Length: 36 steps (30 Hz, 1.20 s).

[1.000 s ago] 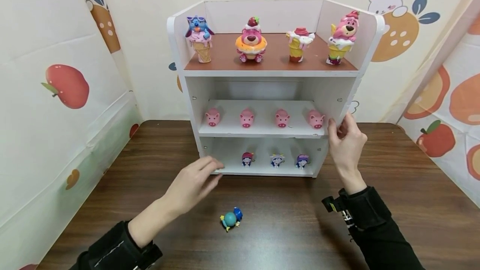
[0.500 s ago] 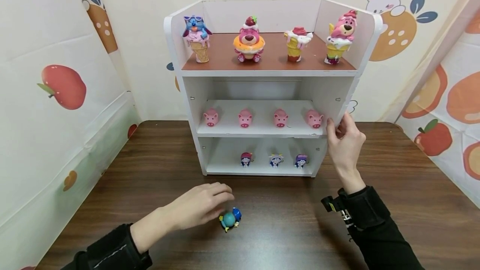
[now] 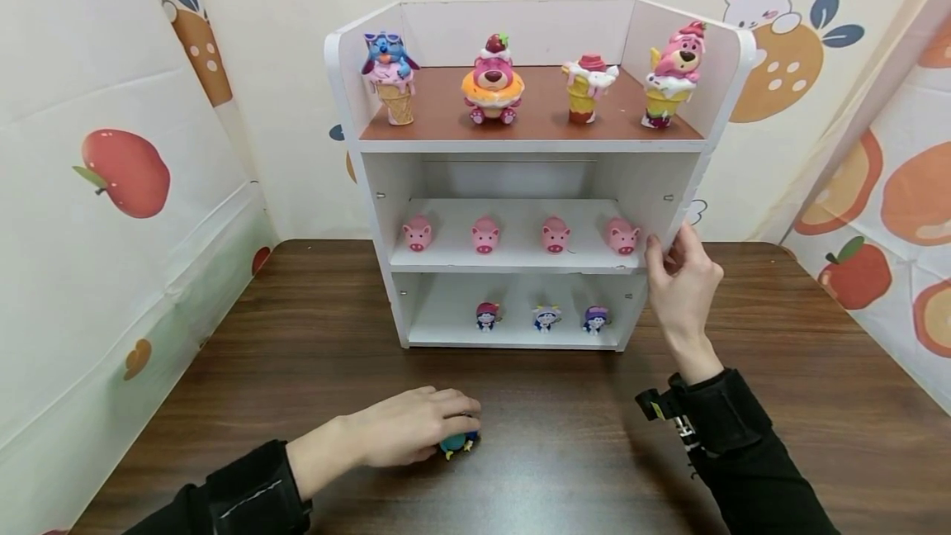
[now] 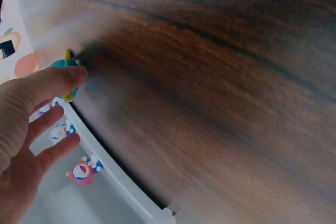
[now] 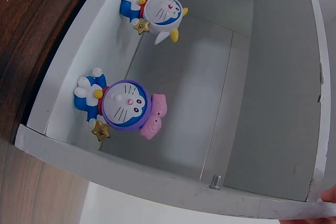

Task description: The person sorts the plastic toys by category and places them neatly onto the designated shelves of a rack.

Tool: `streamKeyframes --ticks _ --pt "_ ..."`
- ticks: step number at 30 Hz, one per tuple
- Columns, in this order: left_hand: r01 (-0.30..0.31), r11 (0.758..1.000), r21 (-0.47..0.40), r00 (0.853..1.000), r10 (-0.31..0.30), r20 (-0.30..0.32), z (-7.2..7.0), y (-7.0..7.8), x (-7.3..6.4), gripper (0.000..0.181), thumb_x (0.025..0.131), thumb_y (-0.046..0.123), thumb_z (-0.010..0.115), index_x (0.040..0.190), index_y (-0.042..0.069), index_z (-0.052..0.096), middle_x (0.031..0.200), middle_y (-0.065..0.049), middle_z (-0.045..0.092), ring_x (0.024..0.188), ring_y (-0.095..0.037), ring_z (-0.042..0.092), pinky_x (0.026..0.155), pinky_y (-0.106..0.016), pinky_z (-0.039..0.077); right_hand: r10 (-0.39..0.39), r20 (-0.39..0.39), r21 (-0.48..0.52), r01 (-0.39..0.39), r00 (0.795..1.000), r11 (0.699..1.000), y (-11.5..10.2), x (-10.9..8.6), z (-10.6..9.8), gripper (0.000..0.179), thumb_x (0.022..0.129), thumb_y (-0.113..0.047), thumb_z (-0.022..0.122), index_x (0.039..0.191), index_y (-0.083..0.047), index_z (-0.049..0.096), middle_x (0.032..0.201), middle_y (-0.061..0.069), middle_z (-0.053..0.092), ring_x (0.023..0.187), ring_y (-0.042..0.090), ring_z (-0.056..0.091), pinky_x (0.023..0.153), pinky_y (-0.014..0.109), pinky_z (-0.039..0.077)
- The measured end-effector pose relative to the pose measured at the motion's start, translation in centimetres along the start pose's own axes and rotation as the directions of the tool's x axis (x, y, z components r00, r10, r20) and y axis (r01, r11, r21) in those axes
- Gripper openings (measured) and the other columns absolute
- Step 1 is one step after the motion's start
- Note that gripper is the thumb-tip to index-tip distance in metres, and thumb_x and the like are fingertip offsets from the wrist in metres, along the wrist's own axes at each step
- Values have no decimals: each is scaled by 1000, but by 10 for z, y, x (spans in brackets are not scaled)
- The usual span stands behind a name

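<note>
My left hand [image 3: 419, 426] is low over the table, its thumb and fingers about a small teal, blue and yellow figurine [image 3: 451, 445]. In the left wrist view the thumb crosses in front of the figurine [image 4: 68, 64], hiding part of it. My right hand [image 3: 682, 279] grips the right side panel of a white display shelf [image 3: 513, 346]; only its fingertips [image 5: 328, 196] enter the right wrist view. On the bottom shelf stand a red-hooded figurine [image 3: 487, 316], a white-hooded one [image 3: 546, 318] and a purple-hooded one [image 3: 596, 319].
Several pink pig figures [image 3: 485, 234] line the middle shelf. The brown top shelf bears a blue character on a cone [image 3: 391, 77], a pink bear in an orange ring [image 3: 494, 81] and further ice-cream figures [image 3: 591, 87]. Brown wooden table [image 3: 550, 469]; fruit-printed sheets [image 3: 126, 172] flank it.
My left hand has come away from the shelf's lower left corner, down and to the right, and closed about the figurine on the table. The right hand keeps its grip on the side panel.
</note>
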State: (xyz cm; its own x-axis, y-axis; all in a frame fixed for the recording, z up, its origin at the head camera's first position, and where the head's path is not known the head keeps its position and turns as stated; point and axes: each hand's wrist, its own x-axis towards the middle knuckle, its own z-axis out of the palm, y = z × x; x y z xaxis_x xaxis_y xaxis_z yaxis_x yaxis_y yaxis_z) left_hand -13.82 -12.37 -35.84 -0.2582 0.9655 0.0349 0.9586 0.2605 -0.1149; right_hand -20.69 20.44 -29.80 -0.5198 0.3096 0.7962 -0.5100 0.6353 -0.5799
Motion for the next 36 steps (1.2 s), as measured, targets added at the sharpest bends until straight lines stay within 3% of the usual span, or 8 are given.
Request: streamKeyframes --ticks 8,14,19,22,27,34,36 --pt "-27 1000 10 1000 26 5 7 0 4 50 69 10 73 116 13 55 118 1 50 112 -11 42 83 -22 40 2 3 3 -2 1000 1000 0 0 0 28 82 -3 57 110 2 58 100 17 63 81 30 62 62 5 42" --pt "-32 997 -65 999 32 10 8 -1 5 47 70 6 72 115 9 55 115 1 51 110 -10 44 90 -18 36 1 0 -1 -1 1000 1000 0 0 0 28 82 -3 57 109 3 58 99 17 63 81 30 62 62 5 42" --pt "17 981 -191 1000 -14 18 7 -4 5 46 72 9 72 114 7 54 114 0 53 110 -9 45 90 -16 35 1 -2 -4 -1 1000 1000 0 0 1 28 82 -3 57 109 3 58 98 17 63 80 30 62 62 5 42" --pt "70 944 -322 998 -65 27 7 -8 5 41 74 10 70 112 6 54 111 -1 55 105 -8 47 87 -16 37 1 0 -5 -1 1000 1000 0 0 0 28 82 -3 57 109 3 58 98 17 64 79 30 62 61 4 41" --pt "150 842 -517 988 -142 57 5 -15 7 34 79 11 64 111 0 56 107 -3 58 97 -4 50 82 -14 41 0 1 -8 0 1000 1000 0 1 0 28 82 -4 57 109 3 58 98 17 64 79 30 62 61 4 41" --pt "231 686 -690 972 -193 133 2 -24 11 27 84 10 59 109 -1 59 99 3 61 83 2 53 70 -14 46 -3 2 -13 3 1000 1000 0 0 0 28 82 -4 56 110 3 57 99 17 63 81 30 62 62 4 41" --pt "250 658 -710 967 -203 153 1 -26 12 26 85 10 58 109 0 60 97 4 60 81 2 53 69 -15 46 -7 0 -15 7 1000 1000 1 0 1 28 82 -4 56 109 4 57 99 18 63 80 31 62 62 4 41"
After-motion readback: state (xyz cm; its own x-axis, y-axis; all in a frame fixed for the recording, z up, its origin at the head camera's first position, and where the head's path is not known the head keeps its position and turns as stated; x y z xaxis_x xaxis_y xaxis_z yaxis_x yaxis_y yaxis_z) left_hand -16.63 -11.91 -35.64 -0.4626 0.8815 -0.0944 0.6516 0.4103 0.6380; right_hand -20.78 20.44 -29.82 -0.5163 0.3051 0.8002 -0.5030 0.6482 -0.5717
